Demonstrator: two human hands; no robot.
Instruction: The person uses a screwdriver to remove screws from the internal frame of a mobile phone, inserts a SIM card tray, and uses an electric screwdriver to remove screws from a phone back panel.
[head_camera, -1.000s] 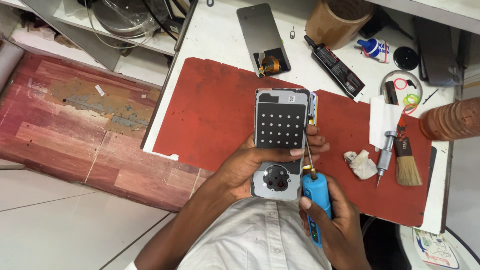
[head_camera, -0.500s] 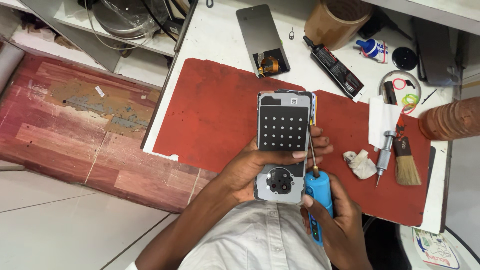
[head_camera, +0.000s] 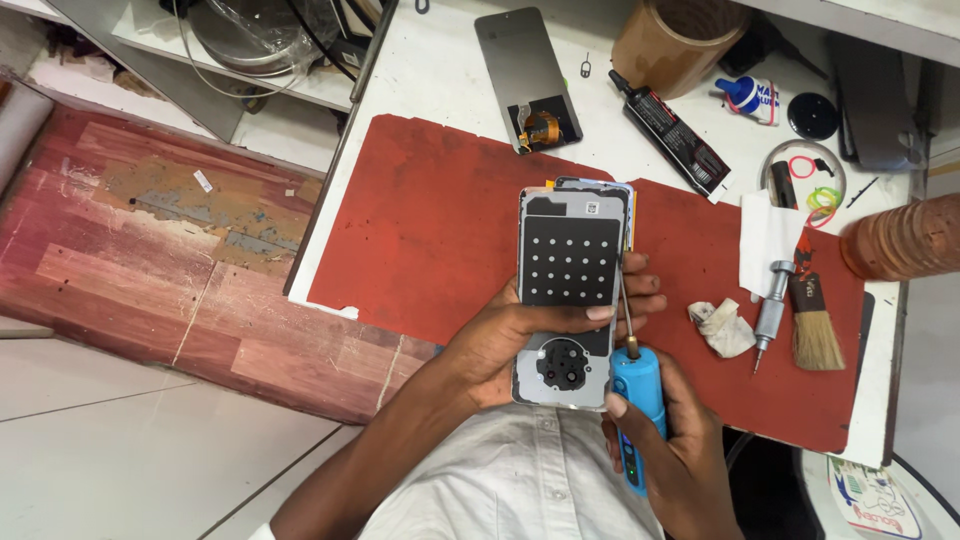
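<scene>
My left hand (head_camera: 520, 340) wraps around the opened phone (head_camera: 568, 290), thumb pressed across its perforated black plate. My right hand (head_camera: 665, 450) clenches a blue electric screwdriver (head_camera: 635, 410), its bit apparently touching the phone's right edge. Both hover above the red mat (head_camera: 420, 220), near a crumpled cloth (head_camera: 722, 328) and a brush (head_camera: 812, 320).

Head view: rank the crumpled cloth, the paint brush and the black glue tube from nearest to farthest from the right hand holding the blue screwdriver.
From the right hand:
1. Crumpled cloth, just up and to its right on the red mat.
2. Paint brush, farther right, near the mat's right edge.
3. Black glue tube, far up on the white table beyond the mat.
</scene>
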